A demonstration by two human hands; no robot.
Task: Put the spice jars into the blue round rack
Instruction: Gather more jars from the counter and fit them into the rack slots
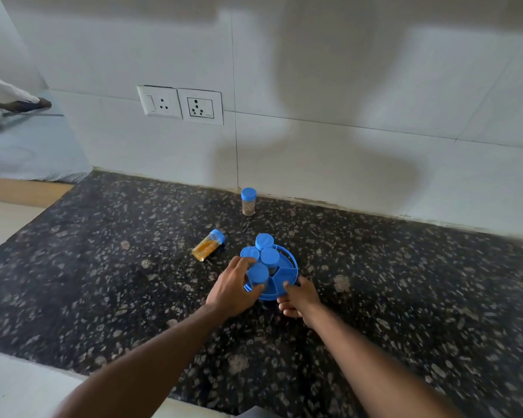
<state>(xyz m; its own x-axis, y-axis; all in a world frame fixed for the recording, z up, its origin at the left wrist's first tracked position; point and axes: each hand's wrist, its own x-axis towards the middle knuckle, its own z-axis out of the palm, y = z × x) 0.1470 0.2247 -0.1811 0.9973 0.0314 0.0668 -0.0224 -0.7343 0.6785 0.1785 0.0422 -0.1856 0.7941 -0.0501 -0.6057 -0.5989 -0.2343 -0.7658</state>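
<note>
Granite counter (405,297), hands on blue rack (289,277)

Both bare forearms reaching in from the near edge, converging toward the middle of the scene. Left forearm coming in from the near left, angling up and right, wrist straight. Left hand (233,289) lying palm down, back of hand facing the camera, fingers (244,262) curling forward and right around something, thumb hidden underneath. Right forearm coming in from the near right, angling up and left, sitting just right of the left one. Right hand (299,298) sitting lower and nearer, knuckles up, fingers partly curled, fingertips pressing forward at the far side, thumb tucked below. Hands close together, not touching each other.
</note>
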